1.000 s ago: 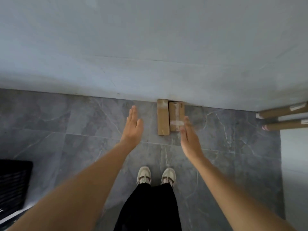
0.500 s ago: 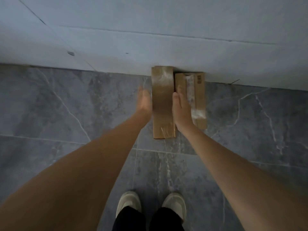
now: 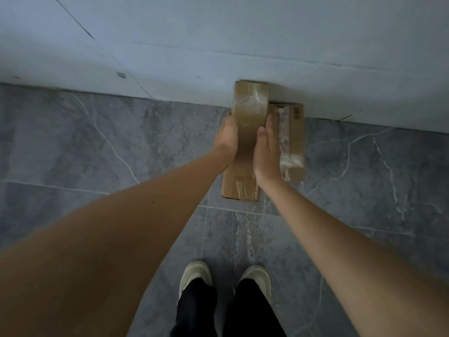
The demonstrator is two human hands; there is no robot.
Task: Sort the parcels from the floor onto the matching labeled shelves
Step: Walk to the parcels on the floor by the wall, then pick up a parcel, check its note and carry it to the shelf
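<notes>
Both hands are now clamped on the long cardboard parcel point(image 3: 246, 122), where half a second ago they only flanked it: the left hand point(image 3: 227, 138) presses its palm flat against the parcel's left side, and the right hand point(image 3: 266, 152) presses the right side with the thumb lying over the top face. Taking the wall point(image 3: 218, 45) as the landmark, the long parcel's far end now shows in front of the wall's lower part, above the line where wall meets floor point(image 3: 97, 154), whereas in the earlier frame that end sat level with the wall's foot; the parcel looks tilted or raised at the wall end, though whether its near end is off the floor cannot be told. Clear tape shines across its top near the wall and again near its near end. The second, shorter parcel point(image 3: 295, 132) lies flat on the floor with its far end against the foot of the wall, just right of the long one and partly hidden by the right hand; it has not shifted since the earlier frame. A strip of crumpled clear tape runs along its top, and a small dark print sits near its wall end, too small to read. Away from the wall, at the bottom of the view, are the person's pale shoes point(image 3: 194, 276) and black trouser legs point(image 3: 196, 310), standing on the grey veined tiles.
</notes>
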